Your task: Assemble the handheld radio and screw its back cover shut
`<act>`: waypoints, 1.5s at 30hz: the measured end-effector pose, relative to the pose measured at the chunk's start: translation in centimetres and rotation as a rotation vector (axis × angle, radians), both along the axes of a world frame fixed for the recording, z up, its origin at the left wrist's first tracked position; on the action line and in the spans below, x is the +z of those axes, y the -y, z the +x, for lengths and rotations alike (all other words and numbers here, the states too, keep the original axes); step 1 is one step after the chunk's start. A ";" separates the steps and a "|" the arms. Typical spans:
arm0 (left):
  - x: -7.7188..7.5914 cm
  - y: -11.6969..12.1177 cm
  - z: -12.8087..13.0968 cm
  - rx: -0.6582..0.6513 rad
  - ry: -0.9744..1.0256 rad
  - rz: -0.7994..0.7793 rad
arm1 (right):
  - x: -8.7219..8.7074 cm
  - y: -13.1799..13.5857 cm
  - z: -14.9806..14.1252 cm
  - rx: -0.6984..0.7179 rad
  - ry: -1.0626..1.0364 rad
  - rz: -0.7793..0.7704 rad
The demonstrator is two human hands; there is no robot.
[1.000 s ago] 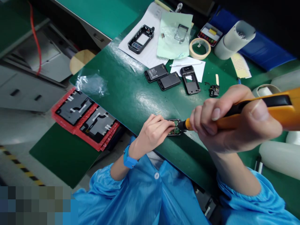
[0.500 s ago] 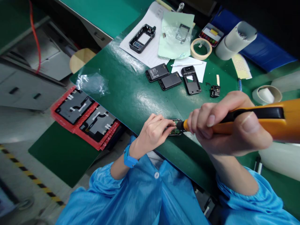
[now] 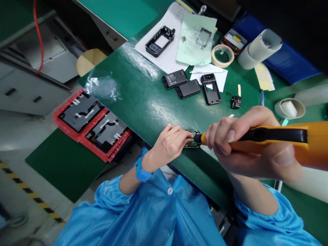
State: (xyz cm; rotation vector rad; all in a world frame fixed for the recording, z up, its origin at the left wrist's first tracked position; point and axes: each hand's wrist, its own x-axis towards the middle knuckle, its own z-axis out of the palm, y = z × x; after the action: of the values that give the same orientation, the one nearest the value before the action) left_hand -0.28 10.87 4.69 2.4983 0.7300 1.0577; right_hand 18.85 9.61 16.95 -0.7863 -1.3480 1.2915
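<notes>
My right hand [image 3: 246, 140] is wrapped around an orange electric screwdriver [image 3: 315, 140] with a long black lever on its side. The tool points left, its black nose close to the fingertips of my left hand [image 3: 173, 143]. Those fingers are pinched together at the screwdriver's tip, over a small device with a green circuit board [image 3: 192, 144] lying near the table's front edge. Whatever they pinch is too small and covered to make out. A blue band [image 3: 142, 171] circles my left wrist.
Beyond my hands lie two black battery packs [image 3: 188, 89], a black housing [image 3: 211, 90] and a small black part [image 3: 235, 101]. A front casing [image 3: 160, 41] rests on paper, near masking tape [image 3: 222, 55]. Red-wrapped panels [image 3: 84, 123] sit left, below table height.
The thumb of my right hand has slid down off the screwdriver's lever, and the tool's rear end sits slightly lower. My left hand stays pinched at the tip. The view has shifted a little.
</notes>
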 end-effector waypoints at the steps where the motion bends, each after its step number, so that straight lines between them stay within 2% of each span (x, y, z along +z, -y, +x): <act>1: -0.1 0.0 0.0 0.003 -0.024 0.014 | 0.0 0.1 -0.1 -0.005 0.009 0.001; 7: -0.6 0.3 0.1 0.007 -0.086 0.044 | -1.4 1.8 -1.7 -0.269 -0.122 0.034; 10: -0.6 0.3 0.0 0.003 -0.102 0.036 | -1.8 3.0 -1.7 -0.315 -0.134 -0.004; 14: -0.4 0.3 -0.5 -0.032 -0.175 0.037 | -0.9 4.2 -1.5 -0.357 -0.106 -0.062; 19: -0.1 0.7 -0.9 -0.015 -0.179 0.080 | 0.5 4.3 -1.8 -0.379 -0.038 -0.078; 23: -0.2 0.9 -1.1 -0.015 -0.158 0.115 | 0.8 3.9 -1.5 -0.307 0.013 -0.113; 27: -0.8 1.2 -1.2 0.007 -0.153 0.162 | 0.6 3.7 -1.1 -0.259 -0.002 -0.118; 30: -1.0 1.3 -1.3 0.008 -0.192 0.180 | 0.3 3.8 -1.3 -0.278 -0.014 -0.108; 38: -0.4 0.9 -1.1 -0.004 -0.213 0.263 | -0.3 3.8 -2.2 -0.318 -0.024 -0.109; 45: -0.7 1.0 -1.2 -0.009 -0.220 0.241 | -0.7 3.5 -2.4 -0.333 -0.015 -0.108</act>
State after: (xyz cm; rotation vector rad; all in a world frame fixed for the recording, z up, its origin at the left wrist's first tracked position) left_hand -1.44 9.88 3.99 2.8551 0.6854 0.9247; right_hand 16.42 6.09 16.29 -1.0255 -1.0873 1.1086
